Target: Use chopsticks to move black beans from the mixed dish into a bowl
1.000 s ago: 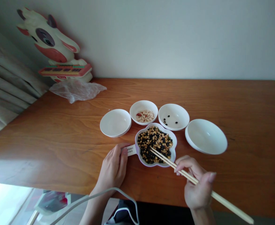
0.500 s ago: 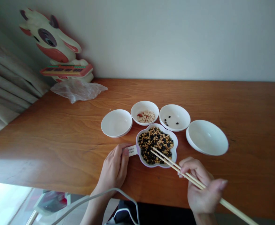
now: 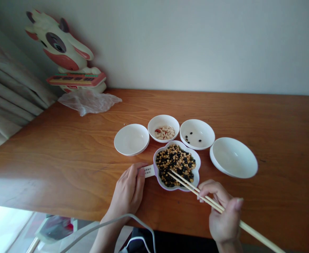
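Chopsticks (image 3: 188,184) in right hand (image 3: 223,214), label (image 3: 149,171) unreadable

Two bare hands low over the near edge

Left hand (image 3: 128,191) flat, fingers together, forearm angled in; right hand (image 3: 223,214) curled in a pinch, thumb raised

Cow toy (image 3: 62,49), plastic bag (image 3: 89,101)

Four bowls (image 3: 195,134) behind bean dish (image 3: 177,165).
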Action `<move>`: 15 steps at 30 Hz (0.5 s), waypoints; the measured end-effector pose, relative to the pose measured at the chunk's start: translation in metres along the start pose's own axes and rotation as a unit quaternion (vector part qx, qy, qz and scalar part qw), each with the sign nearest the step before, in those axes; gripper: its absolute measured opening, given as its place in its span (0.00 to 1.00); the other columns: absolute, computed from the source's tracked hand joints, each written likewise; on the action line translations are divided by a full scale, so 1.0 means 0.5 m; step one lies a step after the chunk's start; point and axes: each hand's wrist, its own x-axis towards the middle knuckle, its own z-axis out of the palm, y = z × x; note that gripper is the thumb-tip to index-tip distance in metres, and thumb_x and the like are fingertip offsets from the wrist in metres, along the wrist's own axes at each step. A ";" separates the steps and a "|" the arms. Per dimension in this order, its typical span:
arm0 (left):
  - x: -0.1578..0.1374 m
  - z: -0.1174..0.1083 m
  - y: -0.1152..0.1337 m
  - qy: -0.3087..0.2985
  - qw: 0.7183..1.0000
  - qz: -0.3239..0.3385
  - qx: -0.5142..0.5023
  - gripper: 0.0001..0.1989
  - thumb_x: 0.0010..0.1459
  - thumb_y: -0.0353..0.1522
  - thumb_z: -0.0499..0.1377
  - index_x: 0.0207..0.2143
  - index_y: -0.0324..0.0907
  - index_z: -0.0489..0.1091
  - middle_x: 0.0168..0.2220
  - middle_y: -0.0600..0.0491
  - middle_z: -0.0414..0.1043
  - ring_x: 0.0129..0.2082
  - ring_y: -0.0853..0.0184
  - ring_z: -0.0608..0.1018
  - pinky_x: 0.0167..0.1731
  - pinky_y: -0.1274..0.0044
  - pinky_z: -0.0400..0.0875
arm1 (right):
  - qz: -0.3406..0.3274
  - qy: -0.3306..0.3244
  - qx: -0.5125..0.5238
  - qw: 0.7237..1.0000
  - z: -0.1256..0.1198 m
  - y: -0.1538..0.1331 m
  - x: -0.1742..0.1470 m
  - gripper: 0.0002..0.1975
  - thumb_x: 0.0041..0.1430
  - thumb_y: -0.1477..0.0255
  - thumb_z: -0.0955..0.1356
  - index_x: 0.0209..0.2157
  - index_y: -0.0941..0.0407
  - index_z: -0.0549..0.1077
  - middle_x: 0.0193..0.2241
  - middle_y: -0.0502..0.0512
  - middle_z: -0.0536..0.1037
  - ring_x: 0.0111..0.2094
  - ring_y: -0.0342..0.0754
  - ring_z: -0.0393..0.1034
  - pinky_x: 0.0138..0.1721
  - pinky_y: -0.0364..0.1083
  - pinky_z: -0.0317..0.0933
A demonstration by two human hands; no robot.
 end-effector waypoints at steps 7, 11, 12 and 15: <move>-0.001 0.000 -0.003 -0.004 1.000 -0.001 -0.002 0.12 0.72 0.37 0.47 0.51 0.47 0.66 0.47 0.49 0.77 0.47 0.60 0.78 0.48 0.70 0.71 | -0.012 -0.006 0.003 1.000 0.003 -0.005 0.001 0.40 0.66 0.42 0.48 0.25 0.53 0.75 0.22 0.54 0.72 0.27 0.49 0.67 0.28 0.47 0.62; 0.000 -0.001 -0.003 -0.003 1.000 0.001 0.000 0.12 0.72 0.36 0.48 0.51 0.47 0.67 0.47 0.49 0.77 0.46 0.59 0.79 0.47 0.70 0.71 | -0.006 -0.002 -0.003 1.000 0.005 -0.006 0.001 0.40 0.66 0.42 0.48 0.24 0.54 0.75 0.22 0.55 0.72 0.26 0.50 0.67 0.28 0.48 0.62; 0.001 -0.001 -0.003 -0.003 1.000 0.002 0.001 0.12 0.72 0.36 0.48 0.51 0.47 0.67 0.47 0.49 0.77 0.46 0.59 0.79 0.47 0.70 0.71 | -0.005 -0.001 -0.005 1.000 0.004 -0.005 0.000 0.40 0.66 0.42 0.48 0.24 0.54 0.75 0.22 0.55 0.72 0.26 0.50 0.67 0.28 0.48 0.62; 0.001 0.000 -0.001 0.000 1.000 0.002 0.002 0.12 0.72 0.37 0.48 0.51 0.47 0.67 0.47 0.49 0.77 0.46 0.59 0.79 0.47 0.70 0.71 | -0.002 0.002 -0.013 1.000 0.002 -0.001 -0.003 0.40 0.68 0.44 0.48 0.24 0.54 0.75 0.22 0.56 0.73 0.27 0.51 0.68 0.29 0.49 0.62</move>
